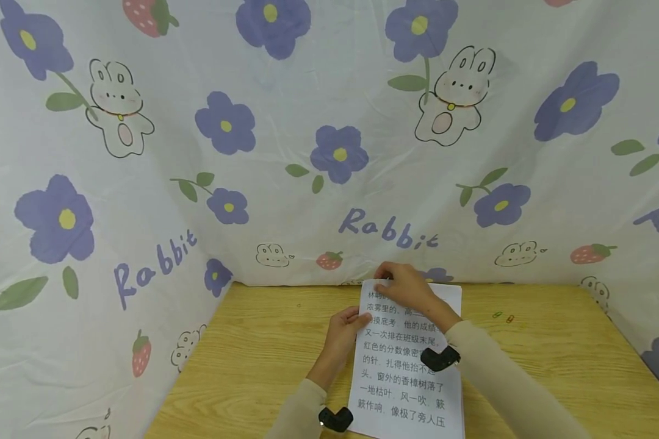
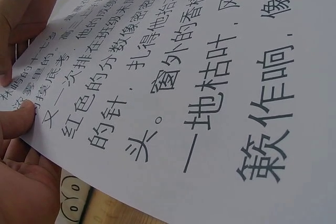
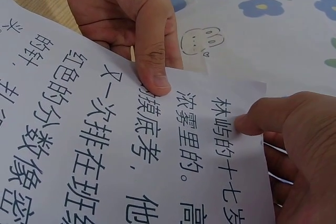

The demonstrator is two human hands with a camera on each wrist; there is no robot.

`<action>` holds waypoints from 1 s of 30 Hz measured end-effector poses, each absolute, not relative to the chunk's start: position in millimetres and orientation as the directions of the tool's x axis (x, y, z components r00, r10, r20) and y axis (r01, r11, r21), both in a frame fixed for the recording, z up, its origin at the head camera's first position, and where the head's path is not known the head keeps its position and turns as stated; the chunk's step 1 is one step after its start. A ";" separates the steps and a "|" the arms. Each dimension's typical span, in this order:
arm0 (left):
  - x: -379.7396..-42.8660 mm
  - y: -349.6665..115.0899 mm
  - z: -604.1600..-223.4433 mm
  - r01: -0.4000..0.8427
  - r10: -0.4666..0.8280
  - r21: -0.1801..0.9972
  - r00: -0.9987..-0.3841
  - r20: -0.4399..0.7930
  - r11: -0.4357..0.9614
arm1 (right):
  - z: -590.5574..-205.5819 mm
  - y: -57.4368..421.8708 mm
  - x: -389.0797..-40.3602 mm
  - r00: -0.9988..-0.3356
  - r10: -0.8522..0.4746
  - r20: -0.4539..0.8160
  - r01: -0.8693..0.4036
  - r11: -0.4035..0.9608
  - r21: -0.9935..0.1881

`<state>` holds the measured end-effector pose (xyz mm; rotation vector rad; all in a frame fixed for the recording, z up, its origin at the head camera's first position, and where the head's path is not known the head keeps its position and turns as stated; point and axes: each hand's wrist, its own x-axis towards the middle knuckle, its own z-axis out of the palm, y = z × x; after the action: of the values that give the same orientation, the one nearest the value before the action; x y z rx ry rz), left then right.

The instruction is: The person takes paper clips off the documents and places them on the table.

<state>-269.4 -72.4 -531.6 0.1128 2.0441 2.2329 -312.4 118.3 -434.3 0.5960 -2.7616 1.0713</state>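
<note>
Sheets of white paper (image 1: 381, 381) printed with large Chinese characters stand before me, their far end close to the patterned cloth. My left hand (image 1: 337, 342) pinches the left edge near the top, its thumb (image 3: 156, 77) flat over the print and the fingers behind. At the top edge, my right hand (image 1: 412, 288) grips the paper near the upper left corner. In the right wrist view its thumb (image 3: 249, 121) presses on the first printed line, while the other fingers go behind the sheet. The left wrist view shows the printed face (image 2: 210, 145) slanting across.
On the wooden table (image 1: 252, 366), a green paper clip (image 1: 496, 314) and an orange-red paper clip (image 1: 510, 319) lie right of the paper. A white cloth (image 1: 285, 183) with flowers and rabbits hangs behind and at both sides. Black wrist cameras (image 1: 336, 419) sit on both sleeves.
</note>
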 end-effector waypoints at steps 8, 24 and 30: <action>-269.8 -72.3 -531.1 -0.047 0.125 0.996 -0.991 -0.037 -0.082 | -437.3 116.7 -312.2 -0.918 -0.299 0.259 -0.395 0.654 -0.645; -268.6 -73.7 -531.9 -0.041 0.113 0.996 -0.993 -0.032 -0.080 | -430.2 127.2 -318.7 -0.917 -0.227 0.328 -0.396 0.602 -0.693; -269.0 -75.3 -534.2 -0.040 0.108 0.995 -0.994 -0.030 -0.094 | -428.0 132.5 -318.3 -0.916 -0.223 0.334 -0.399 0.602 -0.691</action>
<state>-269.0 -75.3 -534.2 0.0771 2.0432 2.2511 -318.3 132.5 -428.0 0.5151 -2.6156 1.2069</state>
